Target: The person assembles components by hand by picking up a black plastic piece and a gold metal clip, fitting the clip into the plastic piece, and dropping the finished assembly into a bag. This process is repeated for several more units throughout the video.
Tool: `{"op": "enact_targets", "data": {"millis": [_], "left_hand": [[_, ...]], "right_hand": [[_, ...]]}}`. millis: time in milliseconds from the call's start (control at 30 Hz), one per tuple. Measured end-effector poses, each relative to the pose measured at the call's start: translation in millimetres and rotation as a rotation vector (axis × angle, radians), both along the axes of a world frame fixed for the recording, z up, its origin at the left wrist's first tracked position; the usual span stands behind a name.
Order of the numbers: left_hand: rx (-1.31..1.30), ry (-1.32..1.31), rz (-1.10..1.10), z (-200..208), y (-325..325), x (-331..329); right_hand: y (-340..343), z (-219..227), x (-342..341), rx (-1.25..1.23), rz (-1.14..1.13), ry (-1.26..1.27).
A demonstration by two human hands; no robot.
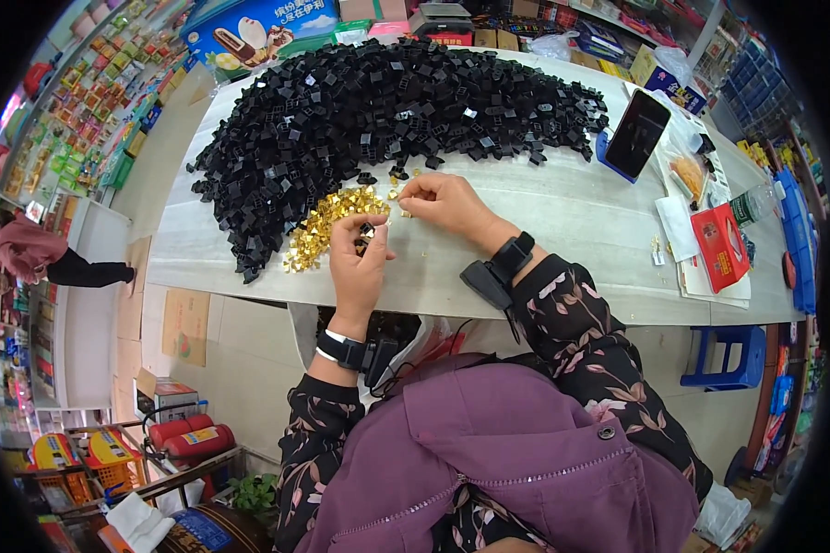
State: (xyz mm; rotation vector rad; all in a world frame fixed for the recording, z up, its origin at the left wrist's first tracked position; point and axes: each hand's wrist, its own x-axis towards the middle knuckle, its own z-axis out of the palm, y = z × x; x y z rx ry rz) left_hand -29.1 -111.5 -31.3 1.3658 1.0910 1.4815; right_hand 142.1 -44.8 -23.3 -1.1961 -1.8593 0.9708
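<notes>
My left hand point(358, 276) is curled at the right edge of a small heap of shiny gold pieces point(321, 229). Between its fingers sits a small black plastic piece point(366, 232), partly hidden by the thumb. To the right and slightly farther off, my right hand point(447, 203) has thumb and fingertips pinched together over the table, apart from the left hand. Whatever lies in that pinch is too small to make out. A few loose gold bits lie near its fingertips. Beyond both hands spreads a large pile of square black plastic pieces point(369, 111).
The pale table point(526, 221) has its front edge just before my body. A phone point(636, 134) leans on a blue stand at the right, near a red box point(719, 247) and a clear bottle point(754, 203). A blue stool point(727, 355) stands below. Another person point(41, 249) is far left.
</notes>
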Motion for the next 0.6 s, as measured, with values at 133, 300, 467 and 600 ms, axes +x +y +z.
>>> {"op": "enact_targets", "data": {"millis": [133,300,467,600], "left_hand": [[-0.051,0.132,-0.044,-3.5,1.1,-3.7],[-0.089,0.173,-0.084,-1.5,0.3,-1.2],[-0.037,0.100,-0.079,-2.3,0.4,2.4],[-0.073,0.174,-0.105,-7.2,1.1,-6.0]], "right_hand": [[-12.2,18.6,-4.7,-0.309,0.112,0.365],[-22.7,24.4,-16.1,-0.511,0.232,0.507],[-17.8,17.3,-11.3,-0.501,0.172,0.469],[-15.3,16.3,-9.8,-0.554,0.212,0.404]]}}
